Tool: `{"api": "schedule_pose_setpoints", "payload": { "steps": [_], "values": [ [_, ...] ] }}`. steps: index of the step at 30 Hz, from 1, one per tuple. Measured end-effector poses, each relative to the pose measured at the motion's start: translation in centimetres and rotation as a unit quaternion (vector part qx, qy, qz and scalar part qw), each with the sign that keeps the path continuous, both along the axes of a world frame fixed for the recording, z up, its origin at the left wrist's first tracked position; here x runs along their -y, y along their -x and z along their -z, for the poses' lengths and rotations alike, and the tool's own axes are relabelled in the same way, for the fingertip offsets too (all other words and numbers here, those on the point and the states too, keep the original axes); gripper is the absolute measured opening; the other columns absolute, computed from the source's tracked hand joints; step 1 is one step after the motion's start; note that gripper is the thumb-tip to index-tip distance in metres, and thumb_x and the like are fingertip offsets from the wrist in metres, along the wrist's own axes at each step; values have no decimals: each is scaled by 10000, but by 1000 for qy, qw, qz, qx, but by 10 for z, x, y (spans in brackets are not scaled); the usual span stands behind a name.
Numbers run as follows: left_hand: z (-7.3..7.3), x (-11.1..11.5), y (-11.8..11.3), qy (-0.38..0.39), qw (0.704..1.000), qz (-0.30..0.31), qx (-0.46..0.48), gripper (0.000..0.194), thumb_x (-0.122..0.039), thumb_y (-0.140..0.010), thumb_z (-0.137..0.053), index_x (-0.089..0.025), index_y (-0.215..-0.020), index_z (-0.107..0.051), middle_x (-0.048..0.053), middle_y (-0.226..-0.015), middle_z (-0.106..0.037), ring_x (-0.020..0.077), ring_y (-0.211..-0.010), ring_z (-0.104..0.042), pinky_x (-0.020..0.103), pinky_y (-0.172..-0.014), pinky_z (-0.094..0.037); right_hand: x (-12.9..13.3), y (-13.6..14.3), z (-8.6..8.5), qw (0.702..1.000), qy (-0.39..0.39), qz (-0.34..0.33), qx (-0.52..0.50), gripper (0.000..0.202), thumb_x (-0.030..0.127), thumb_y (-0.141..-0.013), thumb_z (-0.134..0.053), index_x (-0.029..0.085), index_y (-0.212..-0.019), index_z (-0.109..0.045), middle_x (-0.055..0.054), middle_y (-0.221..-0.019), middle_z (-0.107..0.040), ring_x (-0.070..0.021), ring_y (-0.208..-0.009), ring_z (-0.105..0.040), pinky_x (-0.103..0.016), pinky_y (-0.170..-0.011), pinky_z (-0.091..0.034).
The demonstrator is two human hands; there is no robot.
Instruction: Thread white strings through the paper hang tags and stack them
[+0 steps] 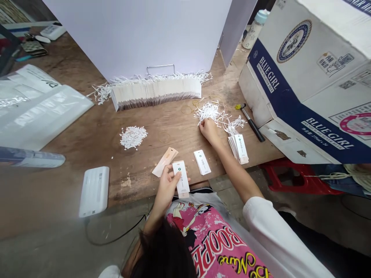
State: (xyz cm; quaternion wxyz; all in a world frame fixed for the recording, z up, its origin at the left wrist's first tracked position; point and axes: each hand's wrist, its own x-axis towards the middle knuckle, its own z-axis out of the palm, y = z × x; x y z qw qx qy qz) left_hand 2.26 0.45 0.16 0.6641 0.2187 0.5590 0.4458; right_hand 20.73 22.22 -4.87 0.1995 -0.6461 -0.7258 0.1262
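My left hand grips white printed hang tags near the table's front edge, thumb on top, with a beige end showing below. My right hand reaches forward to a tangled pile of white tag strings, its fingers pinched on strings at the near edge. Between the hands lies a small stack of white tags. A beige tag stack rests just beyond my left hand. Right of my forearm, a bundle of strung tags has its strings spread toward the back.
A long row of strung tags stands before a pale upright panel. Small white pieces lie heaped at left. A white power bank sits at the front edge. A black-handled hammer lies beside a large beer carton.
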Motion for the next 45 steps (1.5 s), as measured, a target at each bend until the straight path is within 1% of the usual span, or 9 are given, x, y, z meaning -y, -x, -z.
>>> {"api": "schedule_pose_setpoints", "payload": {
  "steps": [10,14,18,22,25,32,38,42,45],
  "values": [
    [2,1,0,-3,1000,22,6,495,-453,-726,-711,-213,-1041,-414,52,-872,-726,218,-639,-721,278,-486,-555,2,-5,-11,1000,-14,16,-21,197,63,-849,-377,139,-886,-555,-177,-950,-632,-287,-926,-577,-435,-840,-441],
    [3,1,1,-13,1000,8,7,521,-417,-740,-701,-225,-1113,-392,31,-829,-716,201,-616,-713,281,-525,-563,-12,-21,-56,991,-56,25,-115,193,153,-919,-322,172,-1033,-477,-79,-816,-622,-197,-729,-598,-346,-689,-480],
    [3,0,-3,-47,999,0,-26,715,-386,-784,-658,-289,-1360,-247,24,-837,-708,176,-548,-684,243,-454,-522,-7,-34,-121,922,-118,-65,-363,173,330,-913,-489,253,-1066,-461,21,-690,-580,-138,-586,-553,-281,-573,-440],
    [-2,-6,-7,-108,990,-24,-91,364,-411,-861,-539,-214,-1167,-557,55,-883,-696,169,-623,-689,269,-568,-562,33,-38,-179,868,-96,-141,-466,92,320,-863,-587,238,-868,-544,30,-610,-528,-110,-522,-498,-289,-540,-394],
    [-18,-18,-10,-170,974,-8,-147,303,-370,-909,-444,-186,-962,-678,47,-821,-669,163,-654,-677,291,-657,-568,68,-37,-202,868,-88,-156,-462,173,416,-868,-589,252,-828,-549,28,-583,-492,-118,-503,-484,-318,-528,-386],
    [-72,-48,-37,-330,906,93,-248,295,-323,-807,-653,-243,-1086,-700,70,-1070,-554,200,-958,-592,311,-841,-515,117,-27,-206,840,43,-222,-492,255,516,-863,-562,270,-846,-498,65,-517,-409,-113,-434,-433,-289,-465,-378],
    [-78,-34,-45,-273,937,137,-168,244,-361,-861,-579,-203,-775,-743,50,-870,-604,173,-752,-592,294,-674,-514,118,-23,-196,823,92,-205,-522,250,492,-882,-539,254,-842,-476,76,-524,-362,-103,-424,-378,-272,-448,-364],
    [-78,-20,-40,-288,922,88,-245,193,-369,-828,-634,-235,-758,-754,35,-796,-617,177,-712,-585,308,-658,-520,111,-33,-188,827,84,-179,-527,226,490,-877,-530,275,-835,-472,90,-492,-251,-107,-395,-279,-262,-416,-311],
    [-73,-12,-39,-375,839,-31,-393,85,-308,-793,-696,-260,-821,-761,39,-900,-610,177,-808,-605,304,-728,-522,112,-44,-180,775,83,-203,-592,213,436,-803,-627,289,-793,-474,122,-404,-155,-100,-324,-145,-243,-338,-239]
  ]
}}
